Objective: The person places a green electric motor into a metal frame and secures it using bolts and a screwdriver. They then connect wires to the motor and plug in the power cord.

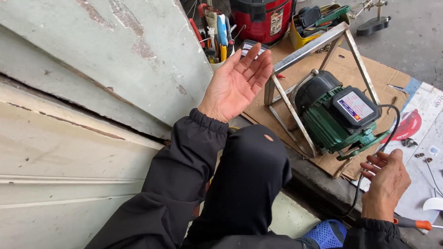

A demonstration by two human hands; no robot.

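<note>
Shoe: one blue perforated shoe (pixel 326 233) at the bottom edge, partly hidden by the dark trouser leg.
Screwdriver: one with an orange handle (pixel 419 224), lying just beyond the right wrist; its shaft runs out of view at the right edge.
Right hand: the right hand (pixel 386 179) is loosely curled, palm turned inward, fingers half bent near the black cable (pixel 385 141); whether the fingertips touch the cable I cannot tell.
Left hand: the left hand (pixel 235 85) is raised, palm up and fully spread, holding nothing and touching nothing.
Hands together: well apart, the motor between them.
Motor: one green electric motor (pixel 333 119) with a black terminal box, sitting inside one angled metal frame (pixel 309 46) on flattened cardboard (pixel 378 71).
Small parts: several screws (pixel 419 154) on the printed sheet to the right; too small to count.
Far: one red and black canister (pixel 264 12) and one cup of tools (pixel 213 27), both cut off at the top.
</note>
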